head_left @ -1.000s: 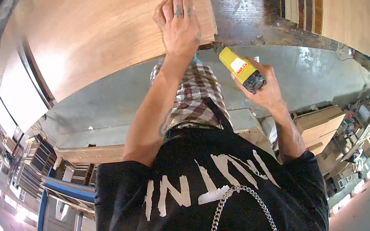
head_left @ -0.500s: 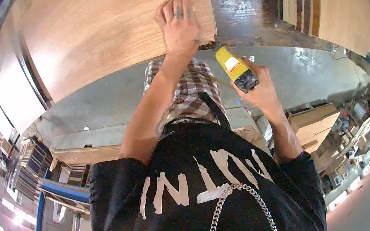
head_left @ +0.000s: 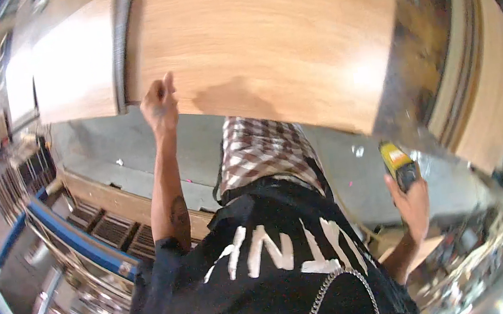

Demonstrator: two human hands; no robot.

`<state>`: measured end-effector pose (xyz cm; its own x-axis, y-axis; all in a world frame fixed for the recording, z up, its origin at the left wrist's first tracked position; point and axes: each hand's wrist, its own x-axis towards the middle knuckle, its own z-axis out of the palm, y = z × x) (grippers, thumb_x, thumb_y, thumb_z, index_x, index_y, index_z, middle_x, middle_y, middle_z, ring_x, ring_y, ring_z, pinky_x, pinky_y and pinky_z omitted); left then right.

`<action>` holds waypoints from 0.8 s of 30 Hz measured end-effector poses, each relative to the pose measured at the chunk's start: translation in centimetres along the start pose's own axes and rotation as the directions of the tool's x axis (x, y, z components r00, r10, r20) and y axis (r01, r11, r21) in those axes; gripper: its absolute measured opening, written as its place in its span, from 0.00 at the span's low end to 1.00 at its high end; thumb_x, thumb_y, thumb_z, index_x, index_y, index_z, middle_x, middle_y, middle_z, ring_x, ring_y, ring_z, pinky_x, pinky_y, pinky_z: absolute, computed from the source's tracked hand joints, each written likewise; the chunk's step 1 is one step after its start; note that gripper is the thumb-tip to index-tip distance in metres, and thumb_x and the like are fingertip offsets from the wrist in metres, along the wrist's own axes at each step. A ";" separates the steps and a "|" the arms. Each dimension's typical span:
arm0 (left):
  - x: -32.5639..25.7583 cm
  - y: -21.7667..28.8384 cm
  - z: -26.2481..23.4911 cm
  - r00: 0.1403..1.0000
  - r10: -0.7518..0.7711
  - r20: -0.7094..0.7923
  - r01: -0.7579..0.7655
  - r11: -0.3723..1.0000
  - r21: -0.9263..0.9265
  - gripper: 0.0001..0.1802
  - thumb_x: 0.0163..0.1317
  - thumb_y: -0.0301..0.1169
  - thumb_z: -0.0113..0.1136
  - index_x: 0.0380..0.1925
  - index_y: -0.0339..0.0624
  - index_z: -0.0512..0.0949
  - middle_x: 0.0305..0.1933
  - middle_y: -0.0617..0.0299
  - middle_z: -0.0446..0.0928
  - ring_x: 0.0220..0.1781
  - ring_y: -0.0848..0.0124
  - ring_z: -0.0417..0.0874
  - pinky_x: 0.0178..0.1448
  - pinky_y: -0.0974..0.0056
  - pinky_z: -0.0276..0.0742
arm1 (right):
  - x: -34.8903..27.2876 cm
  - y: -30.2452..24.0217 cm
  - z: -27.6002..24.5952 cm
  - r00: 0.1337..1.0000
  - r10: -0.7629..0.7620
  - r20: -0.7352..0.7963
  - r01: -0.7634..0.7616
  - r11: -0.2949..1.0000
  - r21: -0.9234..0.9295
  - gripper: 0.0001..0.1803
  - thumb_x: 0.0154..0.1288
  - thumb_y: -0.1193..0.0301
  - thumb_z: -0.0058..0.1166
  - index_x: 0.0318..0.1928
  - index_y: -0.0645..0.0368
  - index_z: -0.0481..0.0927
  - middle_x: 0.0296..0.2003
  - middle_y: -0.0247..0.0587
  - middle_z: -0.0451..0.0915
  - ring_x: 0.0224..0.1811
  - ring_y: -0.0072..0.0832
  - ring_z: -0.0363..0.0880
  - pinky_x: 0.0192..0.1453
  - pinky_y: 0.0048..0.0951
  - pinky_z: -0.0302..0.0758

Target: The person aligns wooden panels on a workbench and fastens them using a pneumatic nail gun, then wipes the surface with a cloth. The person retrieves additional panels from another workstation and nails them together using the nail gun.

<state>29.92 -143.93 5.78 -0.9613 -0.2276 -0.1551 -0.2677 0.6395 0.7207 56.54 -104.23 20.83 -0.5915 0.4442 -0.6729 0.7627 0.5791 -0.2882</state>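
A light wood-grain panel (head_left: 285, 30) lies across the bench in front of me. At its near edge, by the left corner, is my left hand (head_left: 159, 107), fingers curled and the thumb side up. Blur hides whether those fingers grip the panel's edge. Out to the right, beyond the panel's near right corner, my right hand (head_left: 412, 195) is wrapped round a yellow and black hand-held power tool (head_left: 397, 162). The tool points away from me, below the bench's near edge; its tip is blurred.
Left of the panel lies a bright white board (head_left: 78, 65), with a dark strip (head_left: 122, 50) between. A dark, stained bench top (head_left: 419, 43) shows to the right, then stacked wood strips (head_left: 466, 62). Behind me on the left stands a blue-edged rack (head_left: 82, 235).
My left hand has gone from lying flat near the panel's right end to its left end, fingers now curled. My right hand has drawn the tool away from the panel's corner. The view has turned.
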 end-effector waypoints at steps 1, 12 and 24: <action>1.4 0.8 -0.4 0.999 0.024 -0.032 -0.023 1.000 0.017 0.21 0.59 0.42 0.61 0.17 0.36 0.73 0.12 0.65 0.63 0.15 0.79 0.64 0.21 0.69 0.62 | -0.4 -2.1 -0.7 1.000 -0.014 0.005 0.014 0.999 0.043 0.27 0.57 0.60 0.60 0.52 0.62 0.69 0.28 0.53 0.78 0.29 0.48 0.78 0.35 0.38 0.73; 19.7 2.9 4.9 0.935 0.333 -0.119 -0.346 0.933 -0.102 0.15 0.51 0.35 0.63 0.33 0.34 0.75 0.31 0.47 0.75 0.38 0.51 0.72 0.44 0.51 0.66 | 6.1 -30.6 2.7 0.968 -0.251 0.016 0.244 0.951 0.189 0.17 0.58 0.71 0.59 0.46 0.69 0.75 0.31 0.39 0.79 0.31 0.23 0.76 0.38 0.23 0.72; 19.9 2.9 5.1 0.989 0.149 -0.020 -0.149 0.945 -0.291 0.11 0.51 0.29 0.62 0.36 0.37 0.81 0.34 0.49 0.76 0.40 0.53 0.75 0.46 0.57 0.72 | 19.2 -52.4 6.7 0.943 -0.310 0.122 0.313 0.950 -0.011 0.20 0.60 0.56 0.57 0.35 0.64 0.79 0.18 0.33 0.75 0.16 0.17 0.71 0.20 0.21 0.68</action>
<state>9.73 -142.88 1.32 -0.9890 -0.1445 -0.0320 -0.0912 0.4248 0.9007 7.02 -130.61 18.45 -0.7621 0.1563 -0.6284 0.5359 0.6968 -0.4767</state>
